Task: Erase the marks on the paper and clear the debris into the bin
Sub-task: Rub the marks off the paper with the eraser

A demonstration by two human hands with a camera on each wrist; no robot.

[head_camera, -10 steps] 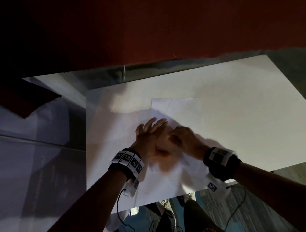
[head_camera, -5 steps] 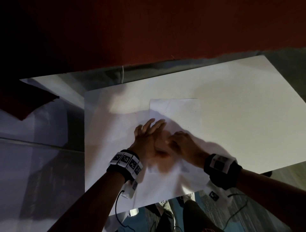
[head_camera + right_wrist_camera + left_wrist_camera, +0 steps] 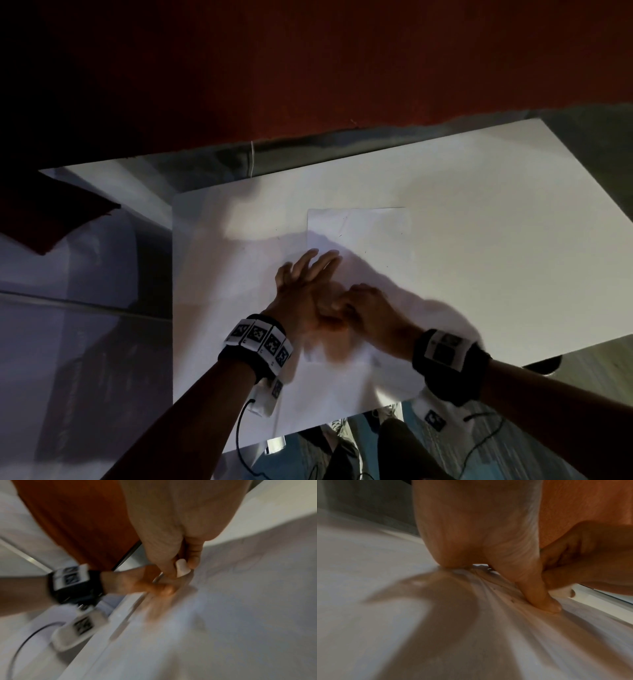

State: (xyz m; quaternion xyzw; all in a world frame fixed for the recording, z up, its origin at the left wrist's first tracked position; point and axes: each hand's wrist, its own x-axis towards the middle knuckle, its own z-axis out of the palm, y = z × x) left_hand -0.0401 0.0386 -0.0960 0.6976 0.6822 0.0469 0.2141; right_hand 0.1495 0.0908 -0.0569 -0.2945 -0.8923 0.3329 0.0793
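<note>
Paper (image 3: 359, 229) lies flat near the middle of the white table (image 3: 496, 240), its near part covered by both hands. Left hand (image 3: 301, 294) is spread flat on the sheet, fingers straight and fanned toward the far edge, thumb pressing down; the left wrist view shows the sheet creased in ripples around the thumb (image 3: 537, 595). Right hand (image 3: 373, 311) sits just beside it, touching it at the thumb side, fingers curled and pinching a small white eraser (image 3: 182, 568) with its tip down on the sheet. Faint pencil marks (image 3: 247, 566) show on the sheet past the eraser in the right wrist view; a few dark specks (image 3: 387, 265) dot the uncovered part. Right hand and its wristband (image 3: 445, 349) are motion-blurred.

Versus a second ago: right hand has slid a little toward the near edge and to the right, wrist dropping lower in the head view; the half-second frame sits between the two. Left hand stays planted in the same spot, same spread. Sheet has not shifted on the table. Red wall (image 3: 342, 68) behind is unchanged.
</note>
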